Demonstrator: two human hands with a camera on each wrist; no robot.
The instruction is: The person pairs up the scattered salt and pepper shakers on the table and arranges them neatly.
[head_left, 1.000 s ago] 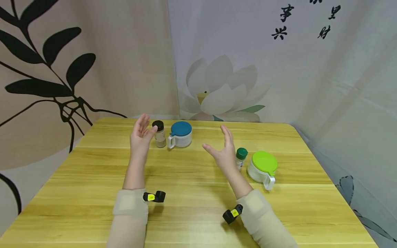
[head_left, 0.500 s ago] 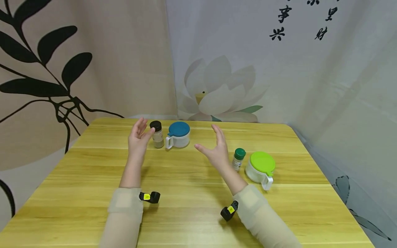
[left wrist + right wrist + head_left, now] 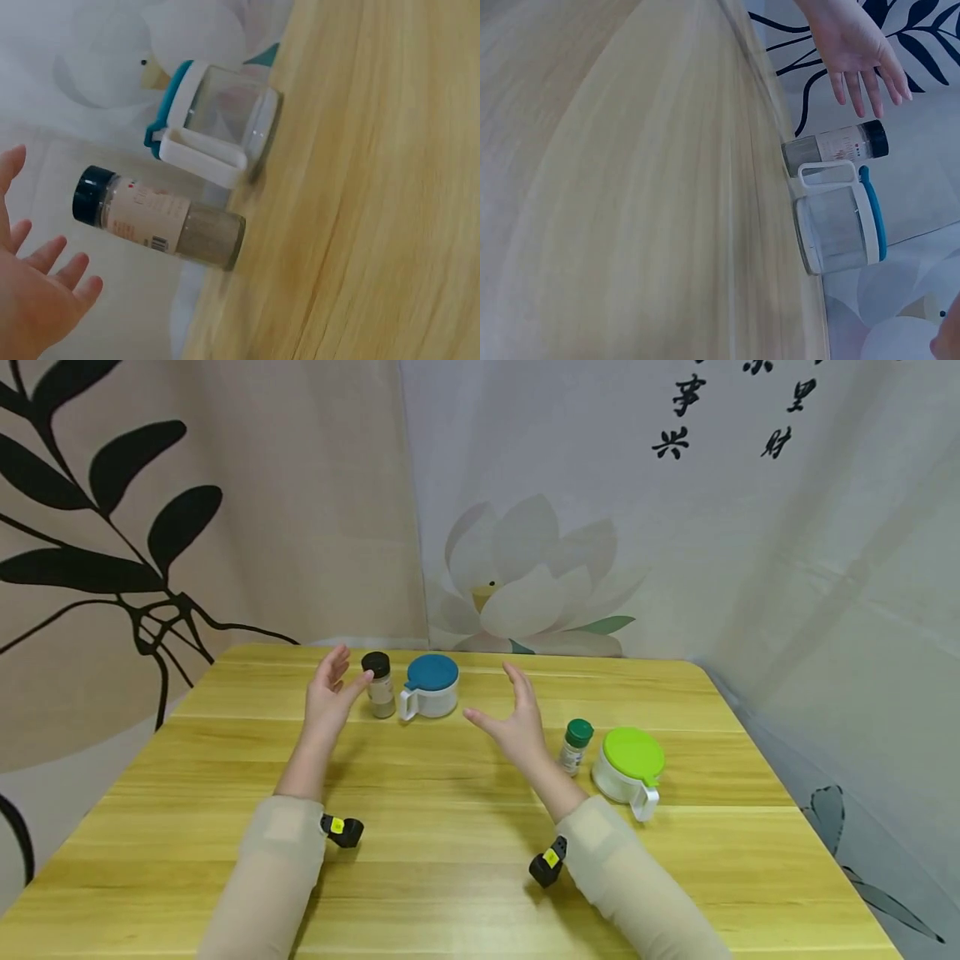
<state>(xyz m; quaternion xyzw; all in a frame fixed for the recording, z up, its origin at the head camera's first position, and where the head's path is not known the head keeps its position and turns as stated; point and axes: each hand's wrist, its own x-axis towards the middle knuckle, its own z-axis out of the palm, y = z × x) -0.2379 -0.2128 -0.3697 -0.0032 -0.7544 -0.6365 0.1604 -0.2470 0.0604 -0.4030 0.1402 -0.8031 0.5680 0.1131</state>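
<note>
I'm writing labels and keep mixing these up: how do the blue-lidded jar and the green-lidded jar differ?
Lid: the blue-lidded jar has a deep blue lid, the green-lidded jar a bright lime one.
Handle: in the head view, the blue one's points left, the green one's toward the near right.
Place: the blue one stands near the table's far edge, the green one nearer the person.
Both stand upright with white handles.

At the upper right of the head view, black brush characters stand on the pale curtain (image 3: pixel 750 543): 事 (image 3: pixel 688 393) above 兴 (image 3: pixel 671 443), and 里 (image 3: pixel 801 395) above 财 (image 3: pixel 776 442) — others are cut by the top edge. Left of centre in the left wrist view, the black-capped jar (image 3: pixel 159 217) has a label (image 3: pixel 144 211) with a barcode (image 3: pixel 159 243) and print — too blurred to read. The label on the green-capped jar (image 3: pixel 574 747), right of centre in the head view, is illegible.
</note>
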